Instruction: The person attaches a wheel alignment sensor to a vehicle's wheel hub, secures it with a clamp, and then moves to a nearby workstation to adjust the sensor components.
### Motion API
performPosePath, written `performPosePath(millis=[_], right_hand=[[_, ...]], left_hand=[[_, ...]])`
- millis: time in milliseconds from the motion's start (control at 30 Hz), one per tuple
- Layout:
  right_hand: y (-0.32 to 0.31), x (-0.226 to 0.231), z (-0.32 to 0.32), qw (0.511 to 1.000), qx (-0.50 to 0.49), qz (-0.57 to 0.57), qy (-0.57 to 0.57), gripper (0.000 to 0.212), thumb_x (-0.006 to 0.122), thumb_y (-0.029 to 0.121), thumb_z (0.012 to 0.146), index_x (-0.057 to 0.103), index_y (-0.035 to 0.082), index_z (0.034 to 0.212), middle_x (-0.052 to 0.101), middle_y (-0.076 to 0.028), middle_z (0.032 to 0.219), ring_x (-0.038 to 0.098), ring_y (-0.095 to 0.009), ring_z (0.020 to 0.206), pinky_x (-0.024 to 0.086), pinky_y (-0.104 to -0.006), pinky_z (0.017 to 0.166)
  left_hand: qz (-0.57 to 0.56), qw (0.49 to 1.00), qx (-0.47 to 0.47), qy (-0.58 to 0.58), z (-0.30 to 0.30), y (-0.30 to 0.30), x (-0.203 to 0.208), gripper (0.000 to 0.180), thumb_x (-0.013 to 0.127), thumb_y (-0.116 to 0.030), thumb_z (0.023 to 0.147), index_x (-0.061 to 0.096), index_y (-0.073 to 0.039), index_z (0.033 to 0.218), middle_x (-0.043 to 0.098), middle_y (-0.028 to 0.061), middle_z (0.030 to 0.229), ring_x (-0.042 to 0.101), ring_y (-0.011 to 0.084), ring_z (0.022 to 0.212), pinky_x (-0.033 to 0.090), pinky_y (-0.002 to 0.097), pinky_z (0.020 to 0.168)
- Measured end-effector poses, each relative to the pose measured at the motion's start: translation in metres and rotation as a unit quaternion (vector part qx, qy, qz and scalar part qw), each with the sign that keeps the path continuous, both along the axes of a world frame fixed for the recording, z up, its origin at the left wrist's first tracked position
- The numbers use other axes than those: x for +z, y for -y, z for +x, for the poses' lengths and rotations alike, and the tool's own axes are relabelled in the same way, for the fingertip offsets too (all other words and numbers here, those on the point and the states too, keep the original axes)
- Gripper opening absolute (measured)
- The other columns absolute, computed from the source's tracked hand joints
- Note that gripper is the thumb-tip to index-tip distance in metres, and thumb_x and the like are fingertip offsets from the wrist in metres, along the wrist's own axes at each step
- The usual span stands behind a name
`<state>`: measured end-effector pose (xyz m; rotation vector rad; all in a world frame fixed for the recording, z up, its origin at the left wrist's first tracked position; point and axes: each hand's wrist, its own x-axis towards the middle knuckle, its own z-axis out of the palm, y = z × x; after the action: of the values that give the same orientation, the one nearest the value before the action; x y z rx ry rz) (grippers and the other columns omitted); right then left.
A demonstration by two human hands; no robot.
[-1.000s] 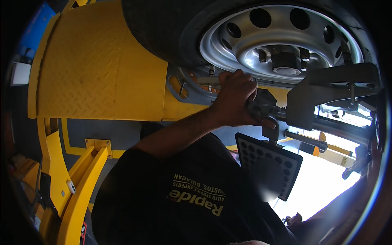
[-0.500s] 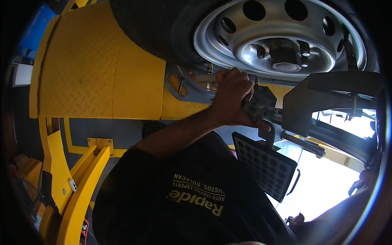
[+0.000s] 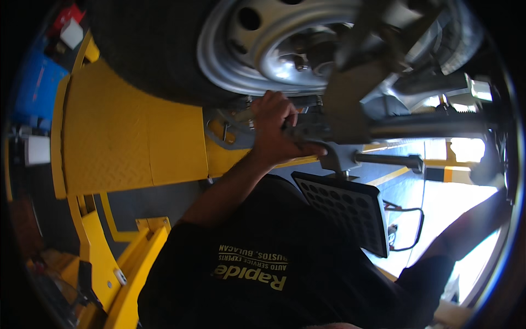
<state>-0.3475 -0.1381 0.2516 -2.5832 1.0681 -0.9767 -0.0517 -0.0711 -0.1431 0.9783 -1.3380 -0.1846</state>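
Note:
My left hand (image 3: 278, 130) is closed around a grey knob on a metal wheel clamp (image 3: 350, 129) that sits across a silver steel wheel (image 3: 257, 52). The bare forearm rises to it from my black shirt. Just right of the hand, a black square target plate (image 3: 346, 211) with rows of dots hangs below the clamp. A dark horizontal bar (image 3: 433, 125) of the clamp runs to the right. At the right edge a dark limb (image 3: 466, 233) rises toward the bar's end; the hand there is lost in shadow.
The black tyre (image 3: 148, 49) rests on a yellow chequer-plate ramp (image 3: 109, 131). Yellow lift arms (image 3: 129, 263) stand at the lower left over grey floor. A thin cable (image 3: 408, 230) loops below the target plate. Bright floor glares at the lower right.
The view has swung closer to the wheel, which now fills the top. My left hand stays closed on the clamp knob. The target plate sits lower and further right.

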Motion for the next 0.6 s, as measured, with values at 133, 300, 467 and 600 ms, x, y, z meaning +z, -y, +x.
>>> performPosePath(millis=[133, 300, 467, 600], right_hand=[[0.033, -0.159, -0.107, 0.973, -0.167, 0.129, 0.089, 0.023, 0.062, 0.012, 0.099, 0.07, -0.001, 0.116, 0.074, -0.015, 0.105, 0.074, -0.02, 0.092, 0.059, -0.0365, 0.077], [-0.016, -0.393, -0.071, 0.907, -0.152, 0.376, 0.116, 0.033, 0.064, 0.03, 0.107, 0.075, -0.001, 0.105, 0.074, -0.01, 0.085, 0.073, -0.019, 0.079, 0.057, -0.034, 0.077], [-0.028, -0.452, 0.014, 0.869, -0.087, 0.447, 0.192, 0.036, 0.059, 0.034, 0.109, 0.071, 0.0, 0.11, 0.074, -0.016, 0.088, 0.073, -0.027, 0.083, 0.056, -0.0401, 0.081], [-0.02, -0.441, 0.032, 0.891, -0.132, 0.401, 0.168, 0.043, 0.058, 0.041, 0.108, 0.072, 0.001, 0.116, 0.075, -0.023, 0.101, 0.072, -0.037, 0.095, 0.055, -0.0462, 0.087]], left_hand=[[0.015, 0.998, -0.045, -0.038, -0.002, 0.005, -0.002, 0.084, 0.079, -0.09, 0.067, 0.047, -0.012, 0.077, 0.045, 0.0046, 0.081, 0.046, 0.0226, 0.077, 0.032, 0.0415, 0.072], [0.11, 0.973, -0.105, -0.17, -0.009, -0.003, -0.033, 0.084, 0.076, -0.086, 0.076, 0.059, -0.007, 0.1, 0.054, 0.006, 0.093, 0.053, 0.0225, 0.085, 0.043, 0.0402, 0.076], [0.088, 0.912, -0.184, -0.356, 0.002, 0.006, -0.077, 0.085, 0.083, -0.067, 0.085, 0.056, -0.004, 0.136, 0.064, 0.0062, 0.119, 0.062, 0.0188, 0.104, 0.053, 0.0359, 0.09], [0.091, 0.907, -0.196, -0.361, 0.027, 0.004, -0.097, 0.082, 0.082, -0.064, 0.086, 0.056, -0.004, 0.135, 0.064, 0.0064, 0.118, 0.062, 0.019, 0.104, 0.053, 0.0359, 0.091]])
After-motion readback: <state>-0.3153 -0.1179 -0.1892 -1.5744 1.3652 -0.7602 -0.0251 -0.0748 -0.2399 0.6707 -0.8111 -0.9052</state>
